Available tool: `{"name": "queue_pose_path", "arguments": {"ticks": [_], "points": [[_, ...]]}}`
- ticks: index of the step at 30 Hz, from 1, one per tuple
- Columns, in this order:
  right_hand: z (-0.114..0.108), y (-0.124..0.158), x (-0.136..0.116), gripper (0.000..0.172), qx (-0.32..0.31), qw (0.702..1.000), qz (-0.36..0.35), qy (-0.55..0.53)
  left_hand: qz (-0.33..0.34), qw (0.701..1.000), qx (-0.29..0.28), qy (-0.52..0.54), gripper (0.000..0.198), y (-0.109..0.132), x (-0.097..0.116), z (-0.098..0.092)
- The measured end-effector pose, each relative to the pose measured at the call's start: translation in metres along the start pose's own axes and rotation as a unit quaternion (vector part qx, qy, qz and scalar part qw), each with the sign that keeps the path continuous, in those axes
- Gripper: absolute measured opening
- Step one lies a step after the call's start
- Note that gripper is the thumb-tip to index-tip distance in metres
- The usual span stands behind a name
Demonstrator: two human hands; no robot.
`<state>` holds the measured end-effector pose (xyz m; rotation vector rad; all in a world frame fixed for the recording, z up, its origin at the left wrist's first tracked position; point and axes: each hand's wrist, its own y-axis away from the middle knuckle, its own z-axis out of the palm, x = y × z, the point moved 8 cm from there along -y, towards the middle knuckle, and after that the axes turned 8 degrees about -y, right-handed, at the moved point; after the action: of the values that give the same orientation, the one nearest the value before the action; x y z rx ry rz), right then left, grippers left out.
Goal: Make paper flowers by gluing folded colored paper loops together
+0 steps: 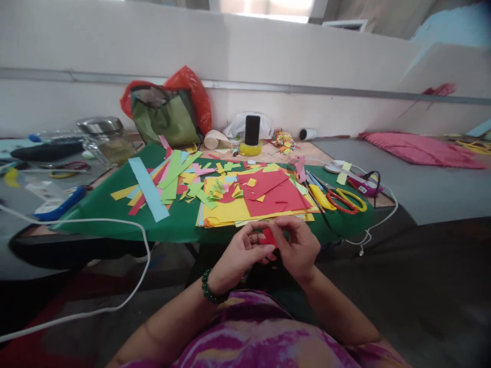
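Note:
A small piece of red paper (269,237) is pinched between my two hands, just off the near edge of the table. My left hand (245,246) is closed on its left side, with thumb and fingers together. From the right, my right hand (297,244) grips the same piece between thumb and fingers. Part of the paper is hidden behind the fingers. Just beyond lie yellow sheets (226,212), with larger red sheets (272,191) on top of them. Little folded yellow and green bits rest on that stack.
Loose paper strips (149,190) cover the left of the green cloth (103,199). Scissors (341,200) and a yellow-handled tool (321,197) lie at right. Behind stand a phone (252,130), a green bag (164,120) and a glass jar (107,140). A white cable (143,255) hangs at left.

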<state>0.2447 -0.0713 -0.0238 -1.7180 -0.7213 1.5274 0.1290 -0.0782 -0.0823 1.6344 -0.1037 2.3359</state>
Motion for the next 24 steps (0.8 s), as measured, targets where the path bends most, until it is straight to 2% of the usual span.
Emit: {"name": "queue_pose_path", "arguments": {"ticks": [4,7,9,12,15,17,19,20,22,24], "points": [[0.001,0.001,-0.004,0.017,0.017,0.998,-0.066,0.014,0.009,0.999,-0.006,0.034,0.063,-0.001,0.000,0.001],[0.004,-0.005,-0.004,0.017,0.021,0.995,-0.092,0.030,0.048,0.998,0.012,0.036,0.068,-0.003,0.013,-0.005],[0.005,-0.011,-0.002,0.014,0.037,0.994,-0.094,0.042,0.078,0.997,0.014,-0.007,0.054,-0.005,0.026,-0.008],[0.006,-0.020,0.010,0.008,0.066,0.995,-0.060,0.043,0.120,0.986,0.016,-0.116,0.029,-0.012,0.046,-0.013],[0.006,-0.028,0.020,0.004,0.088,0.995,-0.029,0.037,0.163,0.966,0.014,-0.202,0.033,-0.021,0.060,-0.016],[0.007,-0.032,0.023,0.004,0.098,0.994,-0.022,0.042,0.208,0.935,0.005,-0.286,0.025,-0.025,0.068,-0.013],[0.008,-0.034,0.027,0.006,0.099,0.994,-0.012,0.046,0.255,0.885,0.010,-0.389,0.016,-0.027,0.076,-0.010],[0.009,-0.034,0.029,0.006,0.094,0.994,-0.002,0.047,0.272,0.859,0.015,-0.433,0.018,-0.028,0.080,-0.010],[0.008,-0.037,0.035,0.006,0.074,0.996,0.025,0.052,0.286,0.821,0.019,-0.494,0.022,-0.034,0.087,-0.013],[0.002,-0.043,0.046,0.010,0.044,0.995,0.057,0.072,0.288,0.795,0.020,-0.533,0.020,-0.042,0.095,-0.019]]}}
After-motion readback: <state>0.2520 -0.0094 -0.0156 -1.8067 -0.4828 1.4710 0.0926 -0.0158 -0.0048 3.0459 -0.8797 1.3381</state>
